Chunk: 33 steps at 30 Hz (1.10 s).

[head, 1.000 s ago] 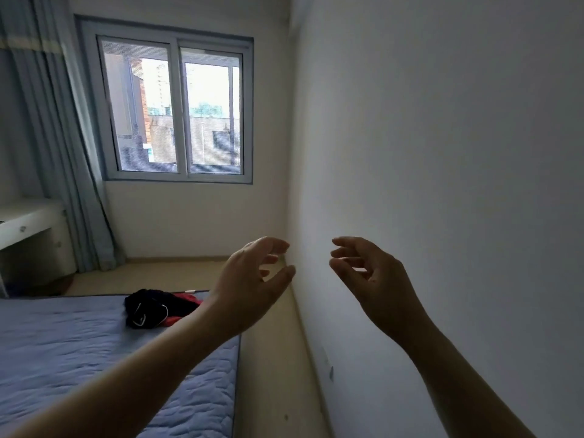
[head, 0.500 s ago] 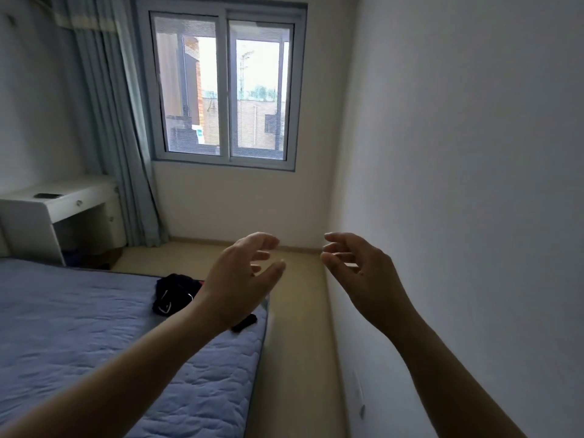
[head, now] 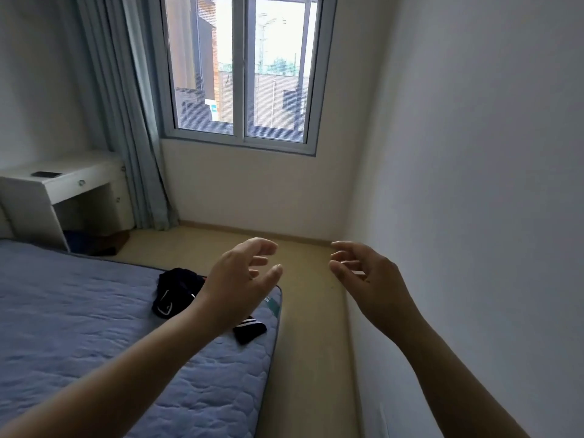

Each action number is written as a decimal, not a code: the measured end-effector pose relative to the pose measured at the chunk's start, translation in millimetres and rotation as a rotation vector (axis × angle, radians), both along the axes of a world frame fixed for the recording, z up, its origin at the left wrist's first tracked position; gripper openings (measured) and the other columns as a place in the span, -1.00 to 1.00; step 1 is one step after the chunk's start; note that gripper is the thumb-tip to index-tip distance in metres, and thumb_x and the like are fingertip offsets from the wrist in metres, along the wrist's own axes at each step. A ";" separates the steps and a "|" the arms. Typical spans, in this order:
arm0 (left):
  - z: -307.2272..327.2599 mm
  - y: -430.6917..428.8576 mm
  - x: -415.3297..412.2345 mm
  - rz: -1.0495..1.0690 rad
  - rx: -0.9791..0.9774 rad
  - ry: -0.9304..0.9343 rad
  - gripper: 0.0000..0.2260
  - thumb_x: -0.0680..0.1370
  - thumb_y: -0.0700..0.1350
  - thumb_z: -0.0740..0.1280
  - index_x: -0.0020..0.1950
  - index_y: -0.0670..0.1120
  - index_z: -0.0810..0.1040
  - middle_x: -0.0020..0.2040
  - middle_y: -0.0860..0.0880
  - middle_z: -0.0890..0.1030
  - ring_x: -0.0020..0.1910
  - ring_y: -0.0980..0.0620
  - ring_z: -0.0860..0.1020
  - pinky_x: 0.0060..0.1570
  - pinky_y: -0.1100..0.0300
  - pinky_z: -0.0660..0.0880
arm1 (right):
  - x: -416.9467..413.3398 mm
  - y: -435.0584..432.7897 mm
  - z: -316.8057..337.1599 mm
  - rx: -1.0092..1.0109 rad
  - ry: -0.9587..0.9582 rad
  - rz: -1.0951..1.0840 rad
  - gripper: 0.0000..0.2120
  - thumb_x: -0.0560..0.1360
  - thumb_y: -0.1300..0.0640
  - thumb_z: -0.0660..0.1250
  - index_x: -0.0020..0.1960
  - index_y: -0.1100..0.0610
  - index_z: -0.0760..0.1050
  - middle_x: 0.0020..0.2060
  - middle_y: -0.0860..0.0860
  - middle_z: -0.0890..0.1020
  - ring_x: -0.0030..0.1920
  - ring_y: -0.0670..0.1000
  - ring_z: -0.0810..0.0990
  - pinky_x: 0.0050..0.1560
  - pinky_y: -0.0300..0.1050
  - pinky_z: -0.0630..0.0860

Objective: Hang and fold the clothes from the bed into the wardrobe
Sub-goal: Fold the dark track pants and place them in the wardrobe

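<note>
A dark bundle of clothes (head: 177, 290) with white trim lies near the far right corner of the blue quilted bed (head: 79, 311). A black piece with white stripes (head: 249, 328) sticks out from under my left wrist. My left hand (head: 240, 282) hovers in the air above that corner, fingers loosely spread, holding nothing. My right hand (head: 366, 279) is raised over the floor strip beside the wall, fingers relaxed and empty. No wardrobe is in view.
A narrow strip of tan floor (head: 309, 358) runs between the bed and the white wall (head: 474, 216) on the right. A window (head: 243, 67) with a blue-grey curtain (head: 126, 121) faces me. A white desk (head: 63, 191) stands at the far left.
The view has swung left and down, so more of the bed, desk and floor shows. Both hands stay raised and empty in about the same pose.
</note>
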State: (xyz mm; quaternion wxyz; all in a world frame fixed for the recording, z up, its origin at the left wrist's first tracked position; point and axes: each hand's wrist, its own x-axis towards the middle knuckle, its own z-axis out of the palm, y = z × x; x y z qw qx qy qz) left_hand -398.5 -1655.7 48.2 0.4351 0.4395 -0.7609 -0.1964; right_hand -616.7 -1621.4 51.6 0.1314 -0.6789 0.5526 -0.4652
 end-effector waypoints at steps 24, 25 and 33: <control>-95.1 -345.9 -31.3 0.382 0.235 0.090 -0.75 0.51 -0.09 0.39 0.18 -0.01 0.53 0.03 0.13 0.60 0.02 0.25 0.57 -0.10 0.47 0.48 | -41.6 -432.9 -89.0 0.195 -0.002 0.338 -0.76 0.51 0.08 0.41 0.16 -0.04 0.55 -0.13 -0.20 0.63 -0.11 -0.29 0.60 -0.16 -0.46 0.49; -100.9 -359.7 -25.3 0.396 0.242 0.104 -0.76 0.51 -0.10 0.40 0.17 -0.01 0.54 0.03 0.13 0.60 0.01 0.26 0.57 -0.11 0.47 0.47 | -34.6 -447.6 -94.0 0.209 0.005 0.348 -0.76 0.51 0.09 0.41 0.17 -0.03 0.55 -0.13 -0.19 0.63 -0.11 -0.29 0.60 -0.15 -0.46 0.49; -124.3 -461.3 24.7 0.501 0.311 0.209 -0.79 0.50 -0.15 0.40 0.13 0.00 0.54 -0.01 0.16 0.59 -0.02 0.25 0.57 -0.15 0.55 0.42 | 23.3 -568.8 -103.7 0.291 0.059 0.446 -0.74 0.51 0.09 0.40 0.19 0.02 0.55 -0.11 -0.17 0.62 -0.09 -0.30 0.59 -0.15 -0.46 0.49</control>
